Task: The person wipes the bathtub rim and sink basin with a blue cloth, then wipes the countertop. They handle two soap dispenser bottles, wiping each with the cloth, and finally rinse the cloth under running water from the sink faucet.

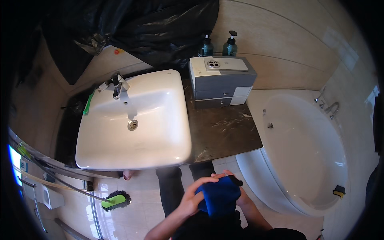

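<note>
A blue cloth with a black edge [220,196] is held between both hands, low in front of my body and to the right of the white washbasin [150,147]. My left hand [193,196] grips the cloth's left side, with its fingers over the top. Behind the cloth, my right hand [241,198] holds the far right side; most of its fingers are hidden. A chrome faucet [118,85] stands at the back of the basin, and a green plastic tool [88,103] lies along its left rim.
A dark marble counter [225,129] bears a grey-and-white drawer box [222,85] with a smartphone [226,64] on top. Two pump bottles [229,48] stand behind. A bathtub [303,150] is at right, a green brush mop [115,201] at lower left. Black plastic sheeting [159,30] hangs above.
</note>
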### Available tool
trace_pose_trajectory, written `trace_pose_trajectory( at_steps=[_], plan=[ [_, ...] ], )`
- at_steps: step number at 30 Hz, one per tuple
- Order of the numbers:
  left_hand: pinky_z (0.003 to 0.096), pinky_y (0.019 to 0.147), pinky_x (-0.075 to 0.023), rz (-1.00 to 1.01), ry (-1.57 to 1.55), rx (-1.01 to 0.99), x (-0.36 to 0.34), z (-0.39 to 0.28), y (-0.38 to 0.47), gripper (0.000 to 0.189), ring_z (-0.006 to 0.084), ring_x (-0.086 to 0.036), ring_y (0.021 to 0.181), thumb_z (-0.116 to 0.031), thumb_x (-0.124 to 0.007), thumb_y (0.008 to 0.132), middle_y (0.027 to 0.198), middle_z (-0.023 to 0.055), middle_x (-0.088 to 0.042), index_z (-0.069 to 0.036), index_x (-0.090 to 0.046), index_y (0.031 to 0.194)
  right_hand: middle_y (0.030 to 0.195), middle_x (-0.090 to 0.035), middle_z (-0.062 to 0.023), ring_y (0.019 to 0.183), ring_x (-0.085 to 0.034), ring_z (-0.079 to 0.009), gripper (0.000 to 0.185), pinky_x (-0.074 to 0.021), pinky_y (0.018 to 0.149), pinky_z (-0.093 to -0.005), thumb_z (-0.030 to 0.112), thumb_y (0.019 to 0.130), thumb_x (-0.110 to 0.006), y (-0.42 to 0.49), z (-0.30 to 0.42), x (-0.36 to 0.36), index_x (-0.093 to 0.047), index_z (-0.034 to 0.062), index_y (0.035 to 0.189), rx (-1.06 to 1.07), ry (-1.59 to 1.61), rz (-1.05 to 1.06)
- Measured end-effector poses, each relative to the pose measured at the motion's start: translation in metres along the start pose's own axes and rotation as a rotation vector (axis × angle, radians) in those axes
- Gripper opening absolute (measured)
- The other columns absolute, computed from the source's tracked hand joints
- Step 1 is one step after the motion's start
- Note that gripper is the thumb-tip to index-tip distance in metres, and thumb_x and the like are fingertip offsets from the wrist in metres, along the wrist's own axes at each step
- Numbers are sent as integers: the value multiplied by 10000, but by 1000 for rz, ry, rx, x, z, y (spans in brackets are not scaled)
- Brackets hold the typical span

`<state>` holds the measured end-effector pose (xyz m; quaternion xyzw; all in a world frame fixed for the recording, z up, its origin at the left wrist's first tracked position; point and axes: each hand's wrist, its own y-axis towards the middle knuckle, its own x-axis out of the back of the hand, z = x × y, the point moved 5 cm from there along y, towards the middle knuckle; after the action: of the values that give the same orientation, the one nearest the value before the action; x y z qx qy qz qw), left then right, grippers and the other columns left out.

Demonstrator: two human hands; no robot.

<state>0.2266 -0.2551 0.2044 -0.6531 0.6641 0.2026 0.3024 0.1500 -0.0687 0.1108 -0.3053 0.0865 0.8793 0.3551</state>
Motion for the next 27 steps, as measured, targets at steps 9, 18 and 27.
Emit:
trace_pose_trajectory(
  at_steps=[9, 18, 27],
  plan=[
    [394, 1034, -592, -342, -344, 247, 21, 108, 67, 297, 212, -699, 1183, -230, -556, 1167, 1284, 83, -710, -95, -610, 1426, 1636, -541, -170, 1483, -560, -340, 678, -475, 1219, -532, 452, 1145, -562, -41, -26, 54, -387, 60, 1670, -284, 378, -328],
    [372, 1016, -606, -197, -125, 341, 50, 129, 71, 355, 186, -704, 1199, -227, -596, 1157, 1316, 68, -701, -73, -570, 1477, 1447, -655, -167, 1301, -670, -277, 525, -549, 1145, -440, 126, 1076, -671, -44, -20, 66, -490, -33, 1542, -307, -15, -548],
    [465, 1160, -551, -116, -536, 371, 10, 81, 72, 536, 286, -675, 1334, -434, -575, 1165, 1471, 147, -676, -56, -547, 1544, 1386, -703, -170, 1199, -734, -232, 616, -602, 1063, -385, 282, 1080, -744, -4, 90, 4, -512, -52, 1543, -23, -14, -182]
  ],
)
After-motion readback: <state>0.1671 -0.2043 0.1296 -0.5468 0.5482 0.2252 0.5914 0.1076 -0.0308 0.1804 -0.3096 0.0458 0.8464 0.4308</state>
